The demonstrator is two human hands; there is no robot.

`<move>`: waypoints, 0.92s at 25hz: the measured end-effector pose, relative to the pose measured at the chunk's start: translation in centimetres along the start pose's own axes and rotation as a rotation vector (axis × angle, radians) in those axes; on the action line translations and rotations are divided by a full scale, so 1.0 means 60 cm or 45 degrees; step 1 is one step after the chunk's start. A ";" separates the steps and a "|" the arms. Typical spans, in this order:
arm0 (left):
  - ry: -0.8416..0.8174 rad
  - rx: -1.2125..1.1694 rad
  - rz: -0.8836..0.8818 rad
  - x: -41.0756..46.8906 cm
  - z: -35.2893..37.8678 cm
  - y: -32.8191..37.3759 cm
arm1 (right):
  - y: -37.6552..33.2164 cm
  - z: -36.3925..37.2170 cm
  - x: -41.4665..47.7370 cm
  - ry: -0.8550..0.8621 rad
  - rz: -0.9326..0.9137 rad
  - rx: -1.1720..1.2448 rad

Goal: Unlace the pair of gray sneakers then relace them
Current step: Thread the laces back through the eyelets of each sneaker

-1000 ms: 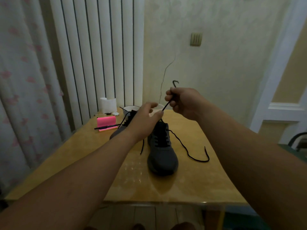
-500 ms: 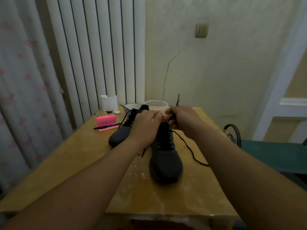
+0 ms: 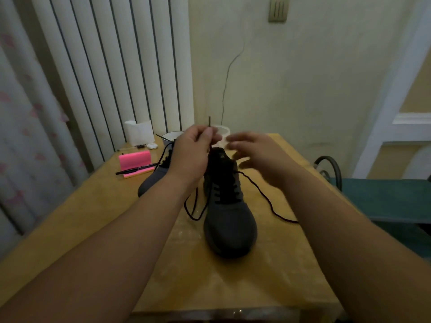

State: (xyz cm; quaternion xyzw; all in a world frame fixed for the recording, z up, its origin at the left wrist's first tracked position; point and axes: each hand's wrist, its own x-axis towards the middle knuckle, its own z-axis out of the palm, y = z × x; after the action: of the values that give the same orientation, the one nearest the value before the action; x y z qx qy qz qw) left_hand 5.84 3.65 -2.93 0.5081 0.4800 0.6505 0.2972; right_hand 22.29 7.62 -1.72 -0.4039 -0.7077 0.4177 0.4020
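Since half a second ago the lace end (image 3: 209, 122) passed to the left hand (image 3: 190, 157) — its fingers (image 3: 205, 134) pinch it above the near sneaker (image 3: 229, 227) — while the right hand (image 3: 256, 157) is released, fingers spread.

I get a dim, yellowish picture, faint sheen on the table (image 3: 186, 231), right hand (image 3: 254, 155) smeared by motion blur, curtain (image 3: 28, 136) soft at the left, straight lines bowed toward my frame's edges.
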 end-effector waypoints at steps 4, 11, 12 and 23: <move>-0.055 0.333 0.052 0.005 -0.005 -0.033 | 0.048 -0.048 0.015 0.116 0.129 -0.149; -0.222 0.862 0.322 0.002 -0.007 -0.068 | 0.081 -0.002 0.046 0.001 0.061 -0.228; -0.236 0.914 0.356 0.003 -0.009 -0.072 | 0.092 -0.004 0.047 0.024 0.088 -0.146; -0.325 1.424 0.533 0.002 0.011 -0.081 | 0.176 -0.009 0.044 -0.041 0.053 0.570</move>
State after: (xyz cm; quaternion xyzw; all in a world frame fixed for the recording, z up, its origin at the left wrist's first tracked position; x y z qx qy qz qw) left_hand 5.93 5.73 -7.37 0.7446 0.5993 0.2786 -0.0935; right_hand 24.32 13.60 -10.61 -0.3123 -0.5951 0.5790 0.4617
